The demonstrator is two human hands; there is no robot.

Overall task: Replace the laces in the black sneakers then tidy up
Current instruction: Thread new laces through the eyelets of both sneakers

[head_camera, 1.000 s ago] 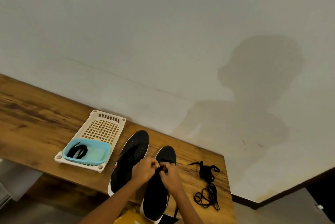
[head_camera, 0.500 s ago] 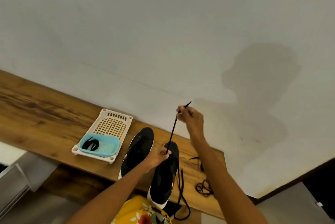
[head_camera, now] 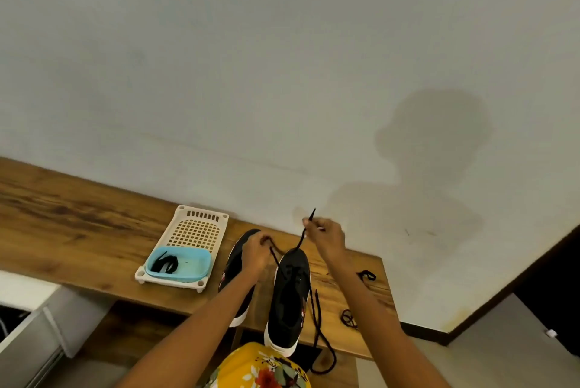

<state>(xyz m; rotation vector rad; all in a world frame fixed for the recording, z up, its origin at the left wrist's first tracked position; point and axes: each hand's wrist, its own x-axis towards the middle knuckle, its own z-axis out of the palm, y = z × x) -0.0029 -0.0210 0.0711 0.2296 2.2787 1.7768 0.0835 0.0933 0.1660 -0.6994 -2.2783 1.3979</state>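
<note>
Pinching a lace [head_camera: 300, 238] end up high, right hand [head_camera: 326, 238]; left hand [head_camera: 255, 251] pinches the other end over the left shoe [head_camera: 238, 274]. Lace runs thru right shoe [head_camera: 288, 296] at tabletop [head_camera: 78, 230] front edge, near right corner. Tray [head_camera: 194, 230] w/ blue dish [head_camera: 188, 265] sits left.

You have a single view, from the head camera, looking forward and down at the wooden table [head_camera: 78, 224] from just above its near edge. The wide lens tilts it; wall [head_camera: 282, 73] beyond the table fills the upper frame.
</note>
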